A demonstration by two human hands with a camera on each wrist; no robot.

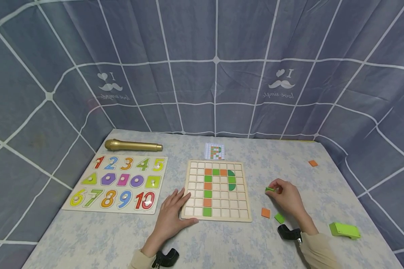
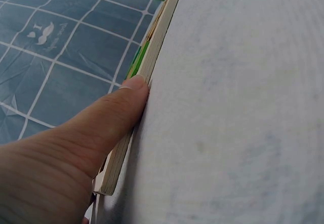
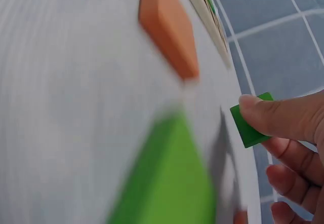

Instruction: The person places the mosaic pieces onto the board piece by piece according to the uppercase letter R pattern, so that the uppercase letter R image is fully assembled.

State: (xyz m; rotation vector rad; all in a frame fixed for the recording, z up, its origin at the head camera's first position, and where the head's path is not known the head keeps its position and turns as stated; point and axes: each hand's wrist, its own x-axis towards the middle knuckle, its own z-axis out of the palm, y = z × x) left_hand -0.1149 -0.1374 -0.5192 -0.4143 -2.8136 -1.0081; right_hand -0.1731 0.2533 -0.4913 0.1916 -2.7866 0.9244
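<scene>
My right hand (image 1: 287,195) pinches a green square tile (image 3: 249,128) between thumb and fingertips, right of the wooden grid board (image 1: 247,207). With fingers spread, my left hand (image 1: 172,216) rests at the board's front left corner; its thumb lies along the front edge in the left wrist view. On the board, orange and green square tiles (image 1: 207,194) form a column, with a short row at its top leading to green rounded pieces (image 1: 232,186) and a green square. An orange tile (image 1: 265,213) and another green tile (image 1: 279,218) lie on the table close to my right hand.
Behind the board lies a small pattern card (image 1: 220,156) showing a coloured letter R. A number-and-shape puzzle board (image 1: 116,208) and a gold microphone (image 1: 134,145) are at the left. At the right are an orange tile (image 1: 312,163) and a lime-green block (image 1: 345,230).
</scene>
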